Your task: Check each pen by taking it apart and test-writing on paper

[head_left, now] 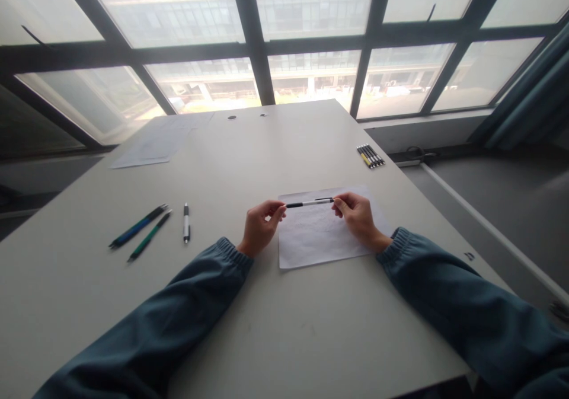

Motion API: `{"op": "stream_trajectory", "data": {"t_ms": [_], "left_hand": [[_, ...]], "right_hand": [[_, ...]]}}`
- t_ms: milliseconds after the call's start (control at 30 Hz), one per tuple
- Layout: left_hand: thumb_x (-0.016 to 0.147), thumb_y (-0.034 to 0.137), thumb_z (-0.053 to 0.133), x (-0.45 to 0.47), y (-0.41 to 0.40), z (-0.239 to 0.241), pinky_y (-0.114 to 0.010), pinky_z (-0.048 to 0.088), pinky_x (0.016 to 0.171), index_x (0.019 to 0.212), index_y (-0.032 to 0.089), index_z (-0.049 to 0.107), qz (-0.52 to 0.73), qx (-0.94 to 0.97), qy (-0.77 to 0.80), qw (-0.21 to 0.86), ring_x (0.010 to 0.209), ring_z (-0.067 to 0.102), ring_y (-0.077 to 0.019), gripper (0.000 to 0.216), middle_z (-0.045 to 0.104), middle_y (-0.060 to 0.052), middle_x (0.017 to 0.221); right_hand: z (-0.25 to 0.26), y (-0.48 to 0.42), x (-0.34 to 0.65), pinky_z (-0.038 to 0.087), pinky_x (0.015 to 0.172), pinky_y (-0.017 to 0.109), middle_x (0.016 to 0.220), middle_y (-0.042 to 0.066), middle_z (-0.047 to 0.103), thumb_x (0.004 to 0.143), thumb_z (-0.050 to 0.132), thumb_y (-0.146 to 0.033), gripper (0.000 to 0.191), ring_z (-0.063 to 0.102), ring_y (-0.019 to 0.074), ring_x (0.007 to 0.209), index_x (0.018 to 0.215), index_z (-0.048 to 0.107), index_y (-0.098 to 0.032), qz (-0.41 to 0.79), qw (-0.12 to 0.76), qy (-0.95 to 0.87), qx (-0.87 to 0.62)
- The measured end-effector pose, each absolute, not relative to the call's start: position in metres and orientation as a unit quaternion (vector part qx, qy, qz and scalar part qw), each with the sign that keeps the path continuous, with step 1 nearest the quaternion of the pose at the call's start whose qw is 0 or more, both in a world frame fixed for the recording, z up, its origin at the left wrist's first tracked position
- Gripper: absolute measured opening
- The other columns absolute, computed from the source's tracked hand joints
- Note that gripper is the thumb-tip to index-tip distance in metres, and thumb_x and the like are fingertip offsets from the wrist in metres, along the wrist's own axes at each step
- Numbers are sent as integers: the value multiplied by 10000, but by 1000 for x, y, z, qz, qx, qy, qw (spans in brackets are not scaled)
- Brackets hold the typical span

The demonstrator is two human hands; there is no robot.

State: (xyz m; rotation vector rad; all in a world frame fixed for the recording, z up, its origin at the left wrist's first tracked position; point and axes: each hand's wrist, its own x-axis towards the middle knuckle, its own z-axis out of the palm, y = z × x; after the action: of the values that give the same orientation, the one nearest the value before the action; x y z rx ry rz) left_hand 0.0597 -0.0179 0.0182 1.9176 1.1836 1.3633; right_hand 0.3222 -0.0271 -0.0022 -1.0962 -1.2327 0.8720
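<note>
A black and white pen (309, 203) is stretched level between my two hands, above a sheet of white paper (320, 251) with faint marks. My left hand (263, 224) pinches its dark left end between thumb and fingers. At the opposite end, my right hand (358, 216) is closed on the tip beside the clip. To the left of my left hand lie a white and black pen (186, 224), a green pen (149, 237) and dark blue pens (138, 227) lying close together.
Several pens (370, 156) lie side by side near the right edge of the white table (249, 156). Further sheets of paper (151, 142) rest at the far left. Windows (311, 73) stand behind the table; a curtain (524, 96) hangs at right.
</note>
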Motion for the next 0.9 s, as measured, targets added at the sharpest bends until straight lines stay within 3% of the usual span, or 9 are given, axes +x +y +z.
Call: {"op": "stream_trajectory", "data": {"t_ms": [900], "left_hand": [[899,398,672,59,-18,16,-208,537,534,884,156,699,491,703,439,270,570,666,-123,244,703,-33,673]], "right_hand": [[1,-29,321,483,537,265,673,26,676,850,699,-492,325,587,133,553,818,688,-168,350,598,-533,-486]]}}
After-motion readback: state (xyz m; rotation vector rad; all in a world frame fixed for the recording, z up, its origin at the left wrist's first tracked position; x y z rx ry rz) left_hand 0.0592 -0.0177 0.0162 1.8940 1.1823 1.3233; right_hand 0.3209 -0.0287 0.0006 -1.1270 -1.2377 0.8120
